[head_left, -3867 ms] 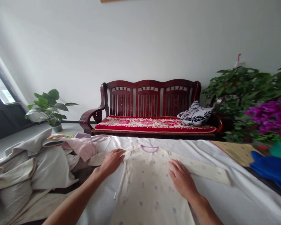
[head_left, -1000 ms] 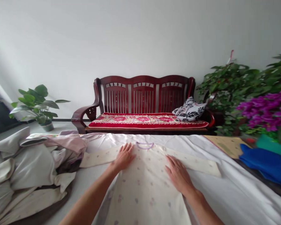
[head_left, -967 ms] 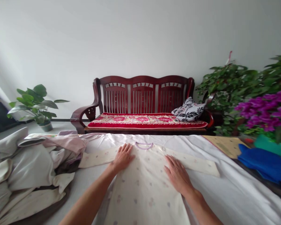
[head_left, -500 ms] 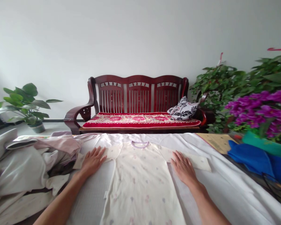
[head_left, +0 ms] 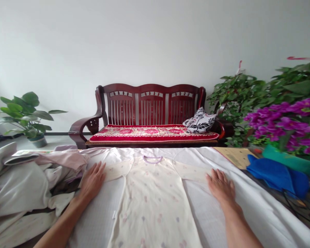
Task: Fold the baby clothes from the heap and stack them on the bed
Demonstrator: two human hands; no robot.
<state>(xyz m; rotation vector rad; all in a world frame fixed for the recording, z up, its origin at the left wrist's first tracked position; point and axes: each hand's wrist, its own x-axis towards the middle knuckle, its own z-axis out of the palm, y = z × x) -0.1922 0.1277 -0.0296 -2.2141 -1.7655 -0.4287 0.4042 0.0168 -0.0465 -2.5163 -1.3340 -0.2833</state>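
A cream child's garment with small pastel dots and a lilac neckband lies spread flat on a white sheet. Its two sleeves stretch out to the sides. My left hand lies flat and open on the end of the left sleeve, fingers pointing away from me. My right hand rests flat and open on the end of the right sleeve. Neither hand holds anything.
A heap of pale clothes lies at the left. Blue cloth and a tan sheet lie at the right, beside purple flowers and green plants. A red wooden bench stands behind, a potted plant at the far left.
Both hands have slid outward from the garment's chest along the sleeves to their ends. The view has shifted slightly to the right.
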